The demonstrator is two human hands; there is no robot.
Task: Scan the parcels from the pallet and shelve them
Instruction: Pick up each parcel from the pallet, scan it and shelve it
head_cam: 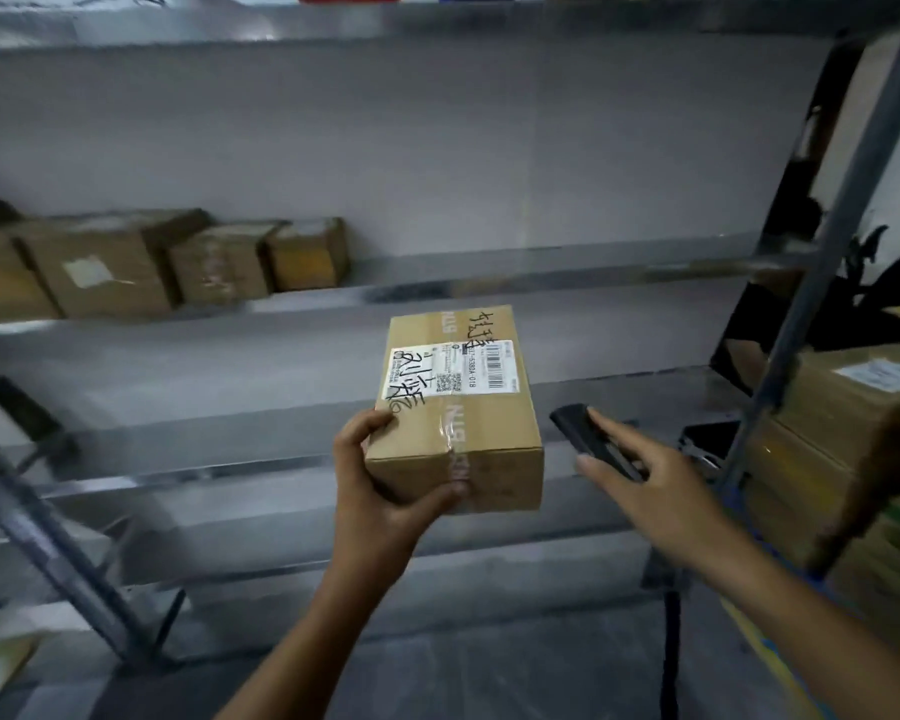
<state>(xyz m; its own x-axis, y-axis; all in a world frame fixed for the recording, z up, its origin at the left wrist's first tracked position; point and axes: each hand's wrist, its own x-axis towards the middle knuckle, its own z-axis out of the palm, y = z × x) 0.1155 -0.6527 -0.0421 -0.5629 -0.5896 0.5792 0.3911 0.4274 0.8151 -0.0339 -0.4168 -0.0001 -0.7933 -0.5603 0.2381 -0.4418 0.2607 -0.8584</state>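
My left hand [380, 491] grips a small brown cardboard parcel [463, 444] from below and at its left edge, holding it in front of the grey metal shelves [281, 356]. A white shipping label with a barcode and black handwriting faces up on the parcel. To the right, a black handheld scanner [575, 426] is level with the shelf board. My right hand [655, 480] reaches over it with straight fingers, index finger on top and thumb just below it.
Several brown parcels [100, 267] stand on the higher shelf at the left. A stack of larger boxes [842, 433] rises at the right, beyond the shelf's grey upright post [801, 304]. A dark flat device [713, 439] lies on the shelf near that post.
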